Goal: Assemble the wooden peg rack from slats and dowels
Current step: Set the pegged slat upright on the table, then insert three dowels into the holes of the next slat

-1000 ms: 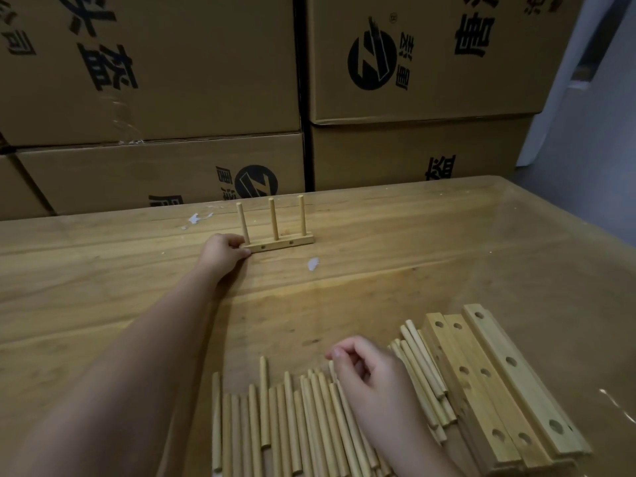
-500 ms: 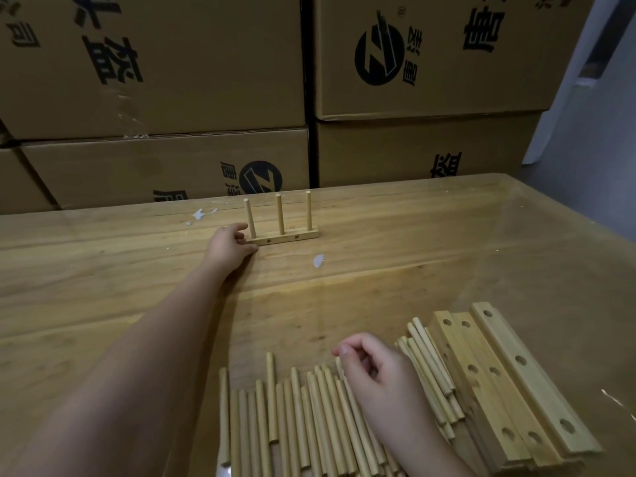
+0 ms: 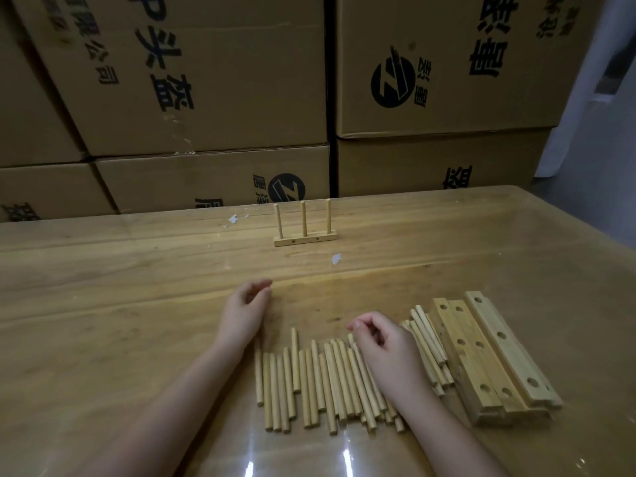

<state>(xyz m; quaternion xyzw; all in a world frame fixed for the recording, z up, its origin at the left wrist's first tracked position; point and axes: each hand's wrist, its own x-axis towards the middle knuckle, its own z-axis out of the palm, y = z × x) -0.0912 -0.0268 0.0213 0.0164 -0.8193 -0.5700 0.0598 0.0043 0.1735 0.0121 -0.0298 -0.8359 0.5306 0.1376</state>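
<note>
nothing is held: left hand [image 3: 246, 315] and right hand [image 3: 387, 344] are loosely curled at the dowels [image 3: 309, 383]; the pegged slat [image 3: 305, 239] is stood well apart.

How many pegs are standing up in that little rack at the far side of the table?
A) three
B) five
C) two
A: the peg rack on the table carries three upright dowels in a row.
</note>
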